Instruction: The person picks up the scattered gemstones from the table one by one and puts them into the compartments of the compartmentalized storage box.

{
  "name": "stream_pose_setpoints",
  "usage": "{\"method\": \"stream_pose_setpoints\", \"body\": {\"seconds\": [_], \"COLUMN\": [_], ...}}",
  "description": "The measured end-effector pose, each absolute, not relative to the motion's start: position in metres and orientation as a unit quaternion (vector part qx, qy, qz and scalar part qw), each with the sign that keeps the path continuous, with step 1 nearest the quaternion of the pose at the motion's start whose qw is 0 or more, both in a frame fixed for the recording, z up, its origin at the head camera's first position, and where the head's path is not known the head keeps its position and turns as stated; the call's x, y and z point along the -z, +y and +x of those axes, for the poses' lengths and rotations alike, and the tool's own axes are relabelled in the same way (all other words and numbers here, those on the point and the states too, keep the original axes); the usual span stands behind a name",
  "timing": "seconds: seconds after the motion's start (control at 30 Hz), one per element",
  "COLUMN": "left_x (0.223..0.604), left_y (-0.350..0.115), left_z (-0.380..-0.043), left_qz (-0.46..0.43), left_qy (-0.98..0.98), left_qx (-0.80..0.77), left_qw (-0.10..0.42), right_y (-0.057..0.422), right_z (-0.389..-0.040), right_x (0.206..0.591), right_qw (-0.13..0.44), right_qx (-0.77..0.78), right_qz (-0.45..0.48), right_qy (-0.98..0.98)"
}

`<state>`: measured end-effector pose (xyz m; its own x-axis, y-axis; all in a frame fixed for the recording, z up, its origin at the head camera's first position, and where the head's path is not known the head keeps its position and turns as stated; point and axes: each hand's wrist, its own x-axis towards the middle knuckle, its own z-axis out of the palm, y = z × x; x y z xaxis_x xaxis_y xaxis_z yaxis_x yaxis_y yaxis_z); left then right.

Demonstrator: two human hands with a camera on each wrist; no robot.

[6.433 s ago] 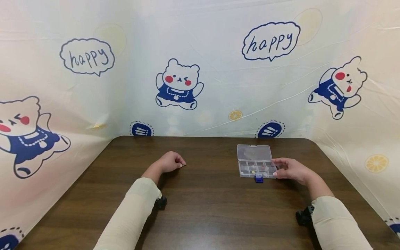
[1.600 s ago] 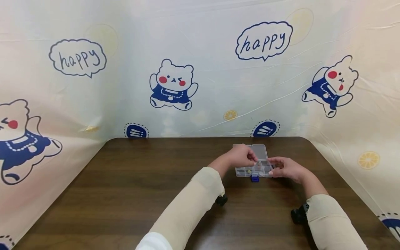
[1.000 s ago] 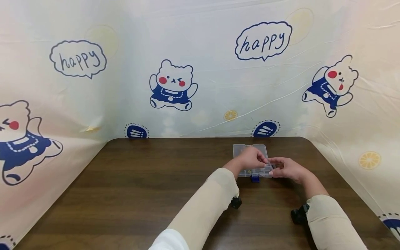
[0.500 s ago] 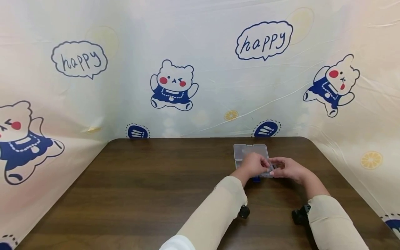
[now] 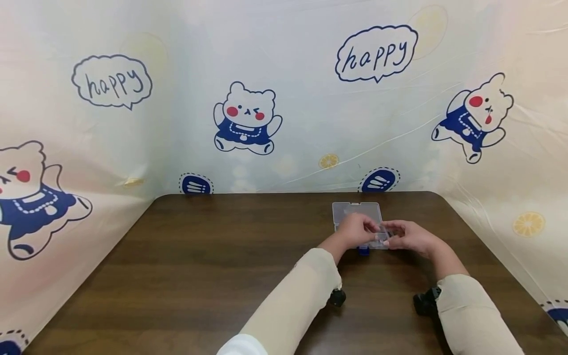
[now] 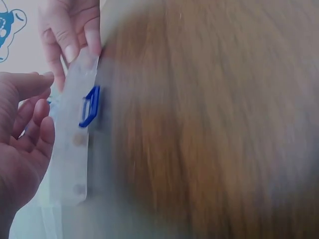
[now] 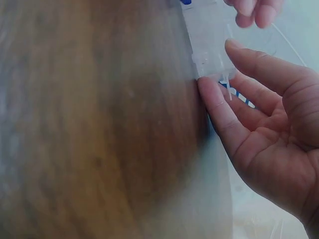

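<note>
A clear plastic compartment box lies at the back right of the table, its lid swung back and its blue latch at the front. My left hand hovers over the compartments and hides most of them. In the left wrist view, that hand's thumb and fingers are loosely bent and apart, with nothing visible between them. My right hand holds the box's right end between thumb and fingers. Small dull spots show through the box's front wall in the left wrist view; what they are is too blurred to tell.
The brown wooden table extends left and in front of the box. A printed cloth with bears hangs behind it and at both sides. Black wrist cameras sit under both sleeves.
My left hand has come from the left part of the table, fingertips together, to the box. Over the last half second its fingers parted and drew slightly left. My right hand stayed at the box.
</note>
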<state>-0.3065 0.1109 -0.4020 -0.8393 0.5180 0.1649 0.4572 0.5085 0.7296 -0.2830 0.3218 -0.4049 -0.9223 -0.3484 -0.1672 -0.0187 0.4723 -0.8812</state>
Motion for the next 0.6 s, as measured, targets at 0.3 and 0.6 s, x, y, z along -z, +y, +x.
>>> {"method": "stream_pose_setpoints", "body": {"seconds": [0.3,0.6], "left_x": [0.397,0.395], "left_y": [0.081,0.05], "left_z": [-0.306,-0.304], "left_qz": [0.269,0.247], "left_qy": [0.868,0.845], "left_qx": [-0.416,-0.472], "left_qw": [0.034,0.041], "right_y": [0.322,0.32], "right_z": [-0.278,-0.27], "right_x": [0.404,0.4], "right_qw": [0.151,0.131], "right_qx": [0.47,0.459], "right_qz": [-0.106,-0.084], "right_qy": [0.863,0.875]}}
